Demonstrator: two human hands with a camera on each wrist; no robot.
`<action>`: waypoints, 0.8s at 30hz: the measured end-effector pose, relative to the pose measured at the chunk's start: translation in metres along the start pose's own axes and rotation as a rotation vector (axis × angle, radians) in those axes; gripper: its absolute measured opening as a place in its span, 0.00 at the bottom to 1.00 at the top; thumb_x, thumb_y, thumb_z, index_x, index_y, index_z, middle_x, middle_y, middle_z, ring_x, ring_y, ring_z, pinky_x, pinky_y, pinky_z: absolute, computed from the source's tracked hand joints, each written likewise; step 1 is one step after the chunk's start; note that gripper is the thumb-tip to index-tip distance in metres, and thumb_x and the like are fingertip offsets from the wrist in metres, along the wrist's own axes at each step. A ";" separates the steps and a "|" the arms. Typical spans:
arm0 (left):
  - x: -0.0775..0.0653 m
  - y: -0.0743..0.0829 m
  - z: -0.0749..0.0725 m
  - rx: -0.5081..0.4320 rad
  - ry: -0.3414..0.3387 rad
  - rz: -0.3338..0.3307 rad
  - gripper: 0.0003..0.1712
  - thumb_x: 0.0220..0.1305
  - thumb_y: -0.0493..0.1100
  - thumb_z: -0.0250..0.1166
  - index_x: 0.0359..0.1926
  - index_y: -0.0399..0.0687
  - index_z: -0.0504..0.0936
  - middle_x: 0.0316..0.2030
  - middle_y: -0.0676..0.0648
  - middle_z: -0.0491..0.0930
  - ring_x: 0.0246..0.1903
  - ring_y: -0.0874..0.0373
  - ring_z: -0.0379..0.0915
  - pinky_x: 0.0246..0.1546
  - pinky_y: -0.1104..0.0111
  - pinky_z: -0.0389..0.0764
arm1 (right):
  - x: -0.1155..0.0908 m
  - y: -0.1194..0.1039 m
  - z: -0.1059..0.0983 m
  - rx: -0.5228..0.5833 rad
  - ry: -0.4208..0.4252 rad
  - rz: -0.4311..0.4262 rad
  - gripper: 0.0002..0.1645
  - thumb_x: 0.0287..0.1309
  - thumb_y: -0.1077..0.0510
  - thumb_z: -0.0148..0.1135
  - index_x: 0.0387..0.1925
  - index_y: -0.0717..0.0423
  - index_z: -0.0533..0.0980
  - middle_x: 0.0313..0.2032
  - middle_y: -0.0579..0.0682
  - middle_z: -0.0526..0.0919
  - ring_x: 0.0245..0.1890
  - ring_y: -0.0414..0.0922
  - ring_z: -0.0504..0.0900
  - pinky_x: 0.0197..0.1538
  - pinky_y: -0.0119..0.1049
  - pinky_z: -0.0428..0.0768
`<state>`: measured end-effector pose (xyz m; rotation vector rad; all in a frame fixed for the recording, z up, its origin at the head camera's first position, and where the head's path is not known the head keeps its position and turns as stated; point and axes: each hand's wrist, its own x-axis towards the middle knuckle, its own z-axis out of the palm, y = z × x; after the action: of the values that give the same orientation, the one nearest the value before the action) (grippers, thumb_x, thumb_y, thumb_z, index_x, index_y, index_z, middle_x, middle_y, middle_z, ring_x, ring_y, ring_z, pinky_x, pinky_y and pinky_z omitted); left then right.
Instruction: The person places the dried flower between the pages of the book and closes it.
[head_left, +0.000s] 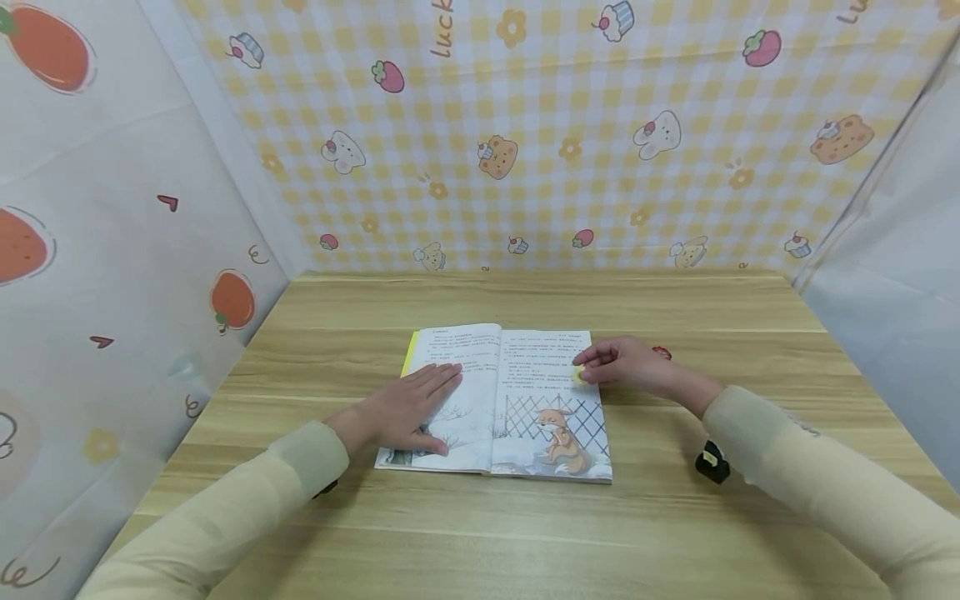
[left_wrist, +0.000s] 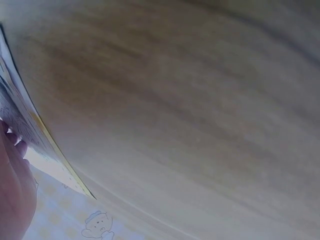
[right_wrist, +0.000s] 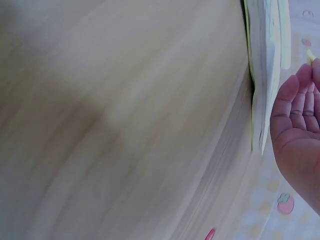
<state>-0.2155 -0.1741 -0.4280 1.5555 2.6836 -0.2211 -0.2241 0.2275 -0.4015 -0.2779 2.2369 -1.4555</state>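
An open book [head_left: 536, 375] lies on the table, with printed text above and a fox drawn by a fence on its right page. My left hand [head_left: 412, 408] rests on the left page, its fingers straight and the thumb spread. Over the outer edge of the right page, my right hand [head_left: 618, 364] pinches a small yellow piece [head_left: 580, 375] between thumb and fingertips. The tip of that yellow piece [right_wrist: 310, 56] also shows in the right wrist view; its exact kind cannot be made out. In the left wrist view the left hand [left_wrist: 15, 185] is only partly visible.
A small red object [head_left: 662, 352] lies on the wooden table [head_left: 525, 533], just behind the right wrist and partly hidden by it. Patterned cloth [head_left: 540, 192] hangs behind the table, and more cloth stands at both sides.
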 end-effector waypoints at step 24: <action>0.000 -0.001 0.003 -0.013 0.008 -0.001 0.61 0.61 0.80 0.41 0.75 0.35 0.44 0.76 0.40 0.42 0.74 0.50 0.35 0.72 0.62 0.40 | 0.043 -0.031 0.064 -0.023 -0.113 -0.020 0.10 0.56 0.63 0.70 0.39 0.63 0.82 0.30 0.49 0.84 0.29 0.40 0.79 0.35 0.32 0.81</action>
<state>-0.2165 -0.1752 -0.4313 1.5543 2.6865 -0.1976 -0.2334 0.1457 -0.4066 -0.3817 2.1668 -1.3896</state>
